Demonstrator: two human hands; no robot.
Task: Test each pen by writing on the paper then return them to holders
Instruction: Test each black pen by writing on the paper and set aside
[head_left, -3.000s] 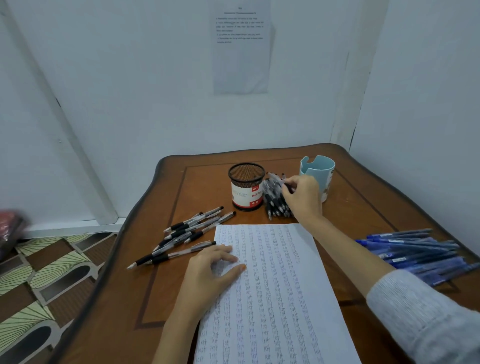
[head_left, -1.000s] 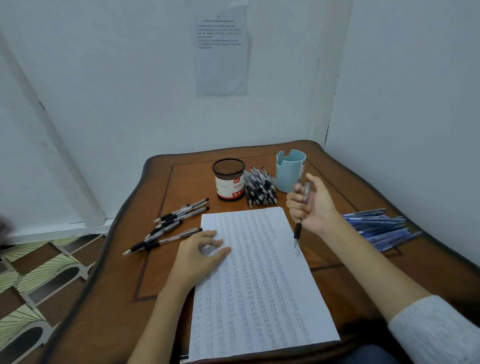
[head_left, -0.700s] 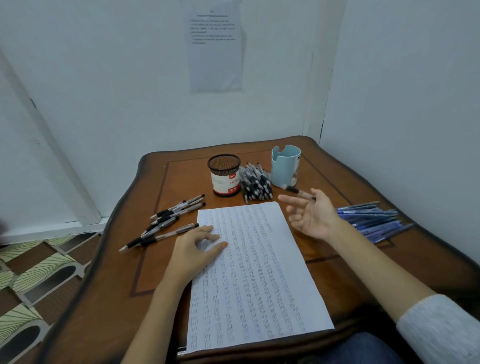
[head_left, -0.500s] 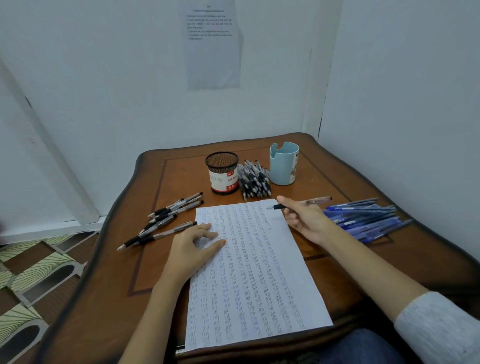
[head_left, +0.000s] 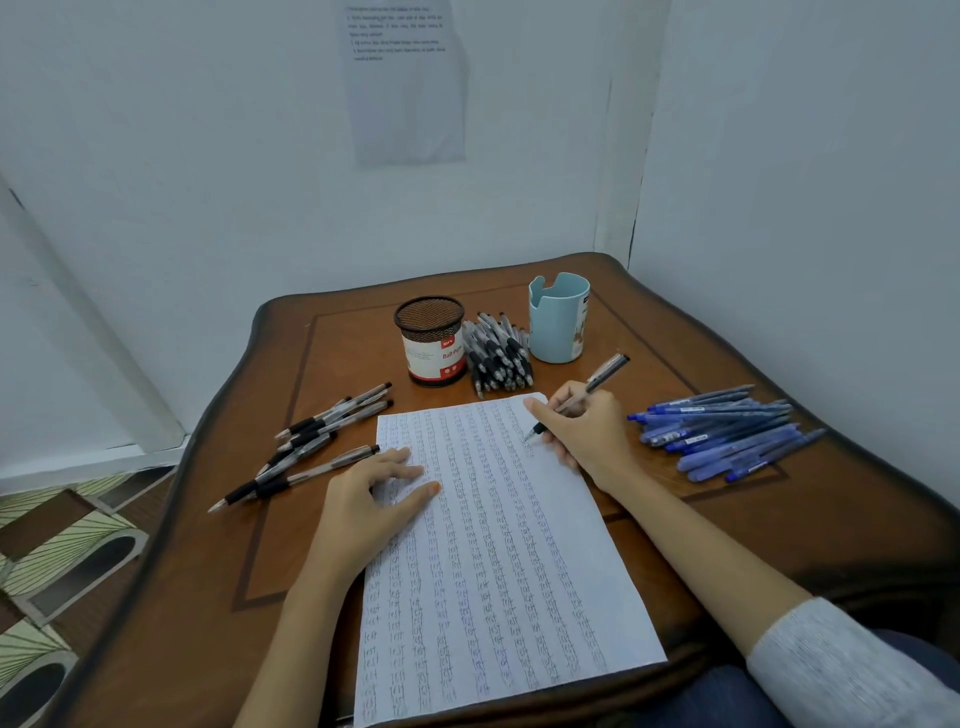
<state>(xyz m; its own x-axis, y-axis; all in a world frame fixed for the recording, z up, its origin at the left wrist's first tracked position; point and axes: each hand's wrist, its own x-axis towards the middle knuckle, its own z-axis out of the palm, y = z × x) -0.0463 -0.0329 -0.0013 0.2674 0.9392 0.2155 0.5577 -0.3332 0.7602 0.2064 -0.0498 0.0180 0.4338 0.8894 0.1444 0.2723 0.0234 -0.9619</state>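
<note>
A white paper (head_left: 498, 561) covered in rows of small writing lies on the wooden table (head_left: 779, 530). My right hand (head_left: 587, 434) grips a black pen (head_left: 605, 374) in a writing hold, its tip touching the paper near the top right corner. My left hand (head_left: 371, 499) rests flat on the paper's upper left part. A black mesh holder (head_left: 431, 340) and a light blue holder (head_left: 558, 317) stand at the back, with a pile of black pens (head_left: 496, 353) between them.
Several black pens (head_left: 311, 441) lie loose to the left of the paper. A heap of blue pens (head_left: 727, 434) lies to the right. White walls close in behind and on the right. A printed sheet (head_left: 408, 78) hangs on the back wall.
My right hand took a black pen from the pile at the back, turned it in its fingers, and brought its tip down onto the paper's top right corner. My left hand stayed on the paper.
</note>
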